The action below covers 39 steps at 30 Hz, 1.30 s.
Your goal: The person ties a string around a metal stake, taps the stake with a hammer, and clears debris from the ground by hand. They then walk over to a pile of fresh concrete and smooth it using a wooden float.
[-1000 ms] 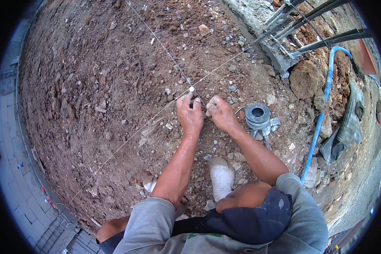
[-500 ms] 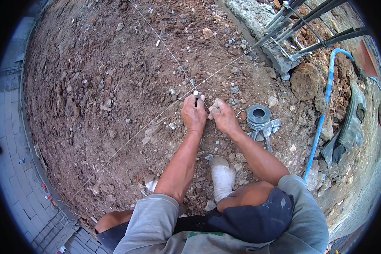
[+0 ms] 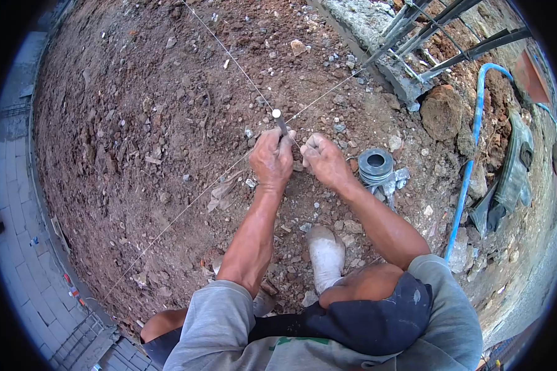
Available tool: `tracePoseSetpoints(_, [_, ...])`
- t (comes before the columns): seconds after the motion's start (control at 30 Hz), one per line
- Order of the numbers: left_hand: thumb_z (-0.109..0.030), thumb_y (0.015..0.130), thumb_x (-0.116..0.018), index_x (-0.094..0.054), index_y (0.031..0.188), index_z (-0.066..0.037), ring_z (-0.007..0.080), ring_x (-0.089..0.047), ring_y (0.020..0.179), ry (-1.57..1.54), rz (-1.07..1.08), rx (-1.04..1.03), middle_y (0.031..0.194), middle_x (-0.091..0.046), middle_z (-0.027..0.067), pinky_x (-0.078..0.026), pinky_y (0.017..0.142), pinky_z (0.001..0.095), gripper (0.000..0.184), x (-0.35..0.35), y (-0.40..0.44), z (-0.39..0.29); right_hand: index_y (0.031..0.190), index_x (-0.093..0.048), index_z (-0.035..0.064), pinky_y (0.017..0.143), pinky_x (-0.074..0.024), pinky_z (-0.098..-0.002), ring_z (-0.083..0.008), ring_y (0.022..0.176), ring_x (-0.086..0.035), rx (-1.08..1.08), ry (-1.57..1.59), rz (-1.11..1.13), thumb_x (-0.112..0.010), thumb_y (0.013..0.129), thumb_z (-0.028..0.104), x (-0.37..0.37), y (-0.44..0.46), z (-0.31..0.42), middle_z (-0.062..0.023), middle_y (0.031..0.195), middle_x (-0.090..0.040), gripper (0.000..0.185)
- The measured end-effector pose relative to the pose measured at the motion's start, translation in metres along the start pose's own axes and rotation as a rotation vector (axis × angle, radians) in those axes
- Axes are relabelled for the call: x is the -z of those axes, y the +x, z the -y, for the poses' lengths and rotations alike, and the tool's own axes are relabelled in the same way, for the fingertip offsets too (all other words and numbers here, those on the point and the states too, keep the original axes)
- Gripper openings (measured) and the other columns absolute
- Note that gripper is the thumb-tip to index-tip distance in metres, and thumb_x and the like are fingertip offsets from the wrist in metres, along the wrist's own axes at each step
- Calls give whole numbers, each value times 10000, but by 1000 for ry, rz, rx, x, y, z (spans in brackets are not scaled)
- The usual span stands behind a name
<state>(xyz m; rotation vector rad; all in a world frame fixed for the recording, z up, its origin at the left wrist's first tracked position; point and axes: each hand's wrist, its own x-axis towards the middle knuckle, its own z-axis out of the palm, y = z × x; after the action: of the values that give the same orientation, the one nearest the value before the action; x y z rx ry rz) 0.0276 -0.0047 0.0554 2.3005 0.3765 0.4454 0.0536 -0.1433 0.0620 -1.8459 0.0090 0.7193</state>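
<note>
My left hand (image 3: pixel 271 159) is closed around a thin metal stake (image 3: pixel 281 124) whose round head shows bright white above the fingers. Close beside it, my right hand (image 3: pixel 323 159) is pinched, with a short stretch of thin string between the two hands. A taut string (image 3: pixel 229 54) runs from the far edge of the ground to the stake. Another string (image 3: pixel 328 91) crosses near the stake, passing behind my left hand towards the lower left. Just right of my right hand stands a grey spool (image 3: pixel 375 166) wound with line.
Rough soil with stones (image 3: pixel 136 123) surrounds me. Steel reinforcing bars (image 3: pixel 439 37) rise from a concrete base at upper right. A blue hose (image 3: pixel 470 170), a large rock (image 3: pixel 442 112) and a dark green cloth-like item (image 3: pixel 507 179) lie at right. Grey paving (image 3: pixel 15 204) borders the left.
My left hand has shifted slightly left and tipped, so more of the stake shows above it. My right hand has moved a little further from it.
</note>
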Motion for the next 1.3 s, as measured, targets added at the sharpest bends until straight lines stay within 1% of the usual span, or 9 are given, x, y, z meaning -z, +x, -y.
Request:
tracePoseSetpoints(0.23, [-128,816,-702,-655,886,-64,283,-629,698,-41,10,-93,780,-628,97,-481,623,384,106,35,-1,-27,942,-576,37,627,-478,-378,-194,646,-598,-36,-4,4,-623,884,233,29,-26,55,-90,707,-630,209])
tracePoseSetpoints(0.47, [-75,800,-675,-606,880,-47,326,-599,711,-77,59,-224,783,-593,124,-468,625,415,109,62,11,-60,1131,-580,59,646,-506,-346,-203,672,-644,353,-104,26,-625,874,242,43,-64,98,-106,766,-660,318])
tracePoseSetpoints(0.6, [-82,802,-667,-608,888,-48,324,-603,729,-112,119,-253,789,-598,119,-469,641,419,110,62,9,-66,1224,-589,91,635,-515,-363,-219,651,-647,346,-183,-45,-628,867,289,54,-66,112,-106,743,-659,410])
tracePoseSetpoints(0.63, [-81,800,-669,-608,888,-47,321,-604,731,-115,134,-227,790,-600,116,-468,641,418,112,57,2,-64,1200,-624,85,636,-520,-370,-257,663,-668,359,-237,-79,-642,860,311,52,-65,111,-130,771,-677,408])
tracePoseSetpoints(0.73, [-89,788,-688,-605,880,-49,309,-607,735,-130,90,-197,781,-593,110,-469,641,415,130,40,-18,-57,1120,-677,58,688,-516,-313,-169,745,-676,557,-379,-206,-682,860,294,41,-58,95,-93,881,-713,350])
tracePoseSetpoints(0.77, [-91,785,-691,-606,879,-51,308,-606,736,-117,90,-164,782,-592,110,-470,643,416,133,37,-24,-53,1052,-708,66,737,-532,-360,-255,832,-708,463,-258,-135,-696,845,330,43,-57,94,-132,959,-718,336])
tracePoseSetpoints(0.87, [-112,802,-703,-602,917,-44,292,-638,715,-172,92,-57,790,-631,107,-497,633,403,168,31,-30,-51,980,-702,64,620,-522,-409,-331,690,-678,507,-309,-179,-644,851,307,38,-54,90,-176,760,-670,281])
tracePoseSetpoints(1.1, [-135,885,-653,-596,1190,-19,157,-675,825,-693,221,254,962,-716,105,-530,727,301,332,22,-43,-51,849,-670,56,572,-503,-418,-351,628,-647,628,-434,-59,-635,821,256,58,-43,93,-173,692,-636,205])
tracePoseSetpoints(1.3, [-181,928,-545,-627,1186,-4,100,-600,915,-716,503,197,1016,-675,51,-486,818,276,323,34,-27,-40,843,-657,42,558,-502,-429,-347,624,-641,773,-500,-120,-644,803,245,59,-53,91,-158,703,-643,207])
